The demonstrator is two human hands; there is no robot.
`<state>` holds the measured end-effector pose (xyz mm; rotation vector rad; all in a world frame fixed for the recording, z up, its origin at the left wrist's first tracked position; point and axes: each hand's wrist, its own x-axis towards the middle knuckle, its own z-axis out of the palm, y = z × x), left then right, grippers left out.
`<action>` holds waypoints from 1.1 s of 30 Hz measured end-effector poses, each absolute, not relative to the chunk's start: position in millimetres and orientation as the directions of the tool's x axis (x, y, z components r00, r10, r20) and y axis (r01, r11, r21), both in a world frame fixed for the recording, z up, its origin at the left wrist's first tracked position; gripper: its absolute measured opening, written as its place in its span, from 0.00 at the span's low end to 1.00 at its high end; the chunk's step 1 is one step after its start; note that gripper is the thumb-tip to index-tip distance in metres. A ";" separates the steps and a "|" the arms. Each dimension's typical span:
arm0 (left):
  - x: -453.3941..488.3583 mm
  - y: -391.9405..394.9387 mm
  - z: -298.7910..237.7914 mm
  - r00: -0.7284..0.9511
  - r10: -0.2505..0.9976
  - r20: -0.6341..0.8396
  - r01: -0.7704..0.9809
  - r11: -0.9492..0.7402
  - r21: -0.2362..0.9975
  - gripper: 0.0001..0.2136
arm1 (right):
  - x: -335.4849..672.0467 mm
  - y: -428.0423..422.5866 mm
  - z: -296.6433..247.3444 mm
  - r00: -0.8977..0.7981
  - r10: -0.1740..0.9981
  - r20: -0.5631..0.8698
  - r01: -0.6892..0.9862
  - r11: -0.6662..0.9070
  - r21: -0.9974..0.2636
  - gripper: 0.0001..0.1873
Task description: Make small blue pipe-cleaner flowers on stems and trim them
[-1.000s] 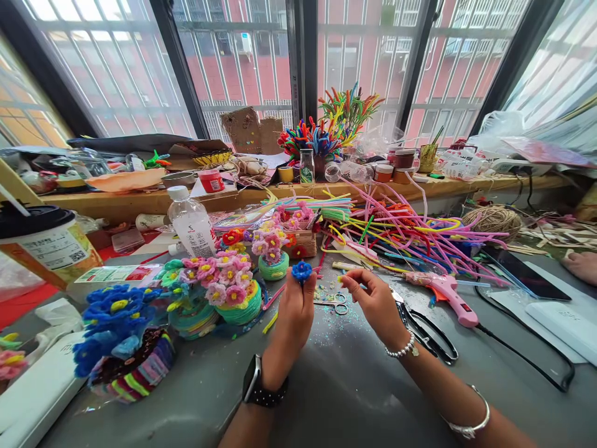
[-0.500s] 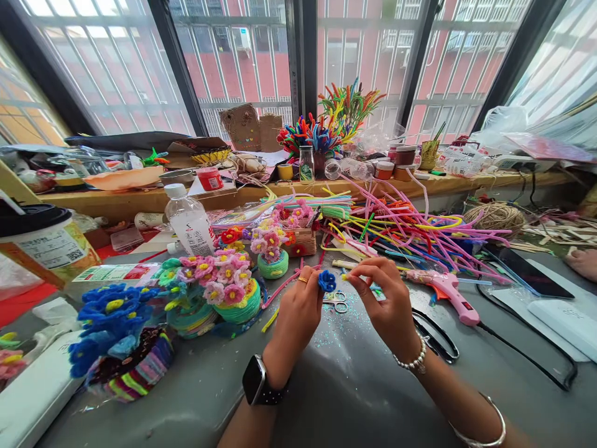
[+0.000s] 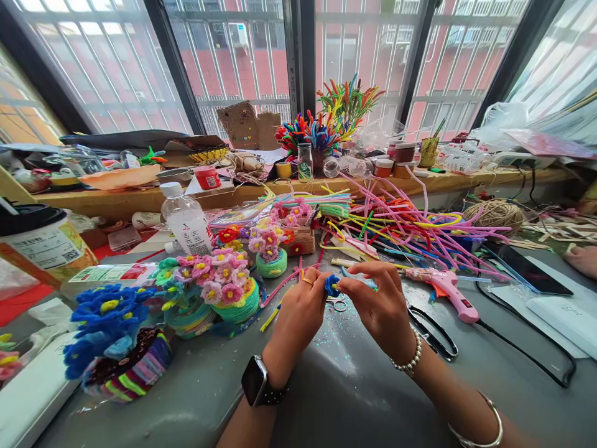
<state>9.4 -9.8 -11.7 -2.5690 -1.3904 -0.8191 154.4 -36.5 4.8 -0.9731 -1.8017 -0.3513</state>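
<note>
Between the thumb and fingers of my left hand (image 3: 301, 314) is a small blue pipe-cleaner flower (image 3: 331, 285), its petals turned up. My right hand (image 3: 380, 305) pinches a little yellow piece (image 3: 335, 287), mostly hidden by the fingertips, against the flower's middle. Behind the hands lie small scissors (image 3: 339, 304), partly covered. Left of my left hand stand pots of finished pipe-cleaner flowers: pink ones (image 3: 228, 277) in a green-yellow pot, and large blue ones (image 3: 109, 308) with yellow centres in a striped basket (image 3: 133, 373).
A pink hot glue gun (image 3: 452, 295) and black-handled pliers (image 3: 433, 336) lie to the right. Loose pipe cleaners (image 3: 420, 227) are heaped behind. A plastic bottle (image 3: 186, 221), a drink cup (image 3: 44, 242) and a phone (image 3: 532, 270) surround the area. Another person's hand (image 3: 581, 258) rests at the far right.
My right hand has moved left and brought the yellow piece to the blue flower. The flower has shifted slightly right and down in my left hand.
</note>
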 end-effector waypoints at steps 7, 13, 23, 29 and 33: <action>9.6 -10.1 -12.3 0.438 0.742 0.508 0.800 -0.579 0.155 0.12 | 155.2 -35.6 2.4 -0.190 0.464 0.865 0.768 0.620 -0.163 0.10; 10.1 -10.2 -12.5 0.452 0.731 0.511 0.783 -0.599 0.165 0.12 | 154.9 -36.3 2.1 -0.217 0.467 0.857 0.771 0.621 -0.144 0.10; 10.1 -10.4 -12.4 0.418 0.747 0.517 0.788 -0.581 0.204 0.12 | 152.9 -38.2 6.8 -0.016 0.514 0.858 0.704 0.615 -0.355 0.08; 10.5 -10.4 -11.4 0.426 0.754 0.500 0.785 -0.583 0.210 0.11 | 151.4 -36.7 7.6 -0.014 0.580 0.815 0.663 0.615 -0.426 0.04; 10.2 -10.0 -11.5 0.433 0.754 0.493 0.781 -0.587 0.212 0.11 | 150.6 -36.5 6.6 -0.043 0.595 0.803 0.654 0.624 -0.427 0.05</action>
